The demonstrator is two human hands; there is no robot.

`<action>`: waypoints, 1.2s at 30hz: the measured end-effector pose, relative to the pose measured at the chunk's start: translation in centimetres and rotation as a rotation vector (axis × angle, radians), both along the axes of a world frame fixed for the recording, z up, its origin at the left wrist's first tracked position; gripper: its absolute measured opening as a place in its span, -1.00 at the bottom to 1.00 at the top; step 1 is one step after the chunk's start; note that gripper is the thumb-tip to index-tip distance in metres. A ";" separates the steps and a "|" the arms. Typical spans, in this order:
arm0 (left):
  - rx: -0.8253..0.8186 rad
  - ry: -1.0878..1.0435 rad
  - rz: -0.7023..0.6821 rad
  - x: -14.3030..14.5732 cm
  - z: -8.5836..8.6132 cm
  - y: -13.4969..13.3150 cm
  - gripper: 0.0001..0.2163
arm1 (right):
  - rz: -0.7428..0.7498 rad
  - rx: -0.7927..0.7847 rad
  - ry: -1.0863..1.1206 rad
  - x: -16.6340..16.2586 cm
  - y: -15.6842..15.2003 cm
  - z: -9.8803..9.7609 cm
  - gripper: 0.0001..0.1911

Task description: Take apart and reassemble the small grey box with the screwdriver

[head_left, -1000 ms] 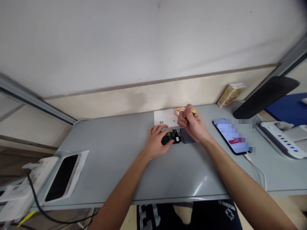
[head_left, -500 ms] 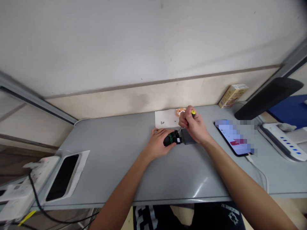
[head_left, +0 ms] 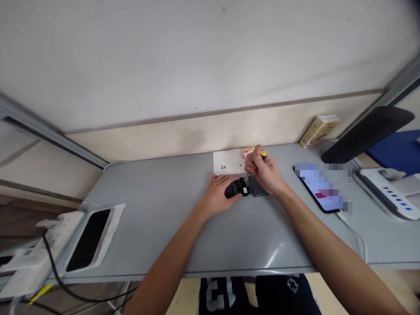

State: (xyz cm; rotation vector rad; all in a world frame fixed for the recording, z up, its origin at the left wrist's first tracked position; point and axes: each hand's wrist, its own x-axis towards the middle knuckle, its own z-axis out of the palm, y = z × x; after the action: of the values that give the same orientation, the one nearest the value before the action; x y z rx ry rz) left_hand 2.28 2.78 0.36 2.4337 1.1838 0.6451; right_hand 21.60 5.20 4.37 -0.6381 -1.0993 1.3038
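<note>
My left hand [head_left: 219, 195] is closed around an opened black device [head_left: 232, 190], rounded like a computer mouse, and steadies it on the desk. A green circuit board and a small white label show inside it. My right hand [head_left: 263, 170] grips a screwdriver [head_left: 263, 154] whose handle has a yellow end; its thin shaft slants down to the device, and the tip's exact contact is too small to make out. Beside the device, partly under my right hand, lies a dark grey flat box [head_left: 257, 187]. Behind them is white paper [head_left: 229, 159] bearing several tiny dark pieces, probably screws [head_left: 223, 167].
An orange-and-white patterned item [head_left: 247, 152] lies on the paper. To the right are a lit phone [head_left: 316, 188] on a cable, a power strip [head_left: 387, 192], a carton [head_left: 319, 131] and a black cylinder [head_left: 367, 133]. Another phone [head_left: 89, 239] and a power strip [head_left: 62, 236] lie left.
The view has shifted slightly, and my legs below the desk have moved. Both hands keep nearly the same position on the device and the screwdriver.
</note>
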 end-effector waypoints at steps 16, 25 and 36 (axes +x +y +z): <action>0.055 -0.005 -0.009 0.1 -0.3 0.0 -0.82 | 0.166 -0.083 0.075 0.4 -0.1 0.6 -0.58; 0.081 0.018 -0.029 0.0 -0.3 0.0 -0.83 | -0.014 -0.021 -0.054 0.4 0.2 -0.5 -0.55; 0.058 0.011 -0.014 0.0 -0.3 0.1 -0.82 | -0.040 -0.017 0.036 -0.1 0.0 -0.3 -0.60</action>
State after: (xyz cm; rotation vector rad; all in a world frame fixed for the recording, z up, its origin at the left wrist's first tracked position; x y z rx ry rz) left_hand 2.30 2.88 0.03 2.4942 1.1666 0.6715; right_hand 21.45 5.21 4.03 -0.6443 -1.0422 1.2864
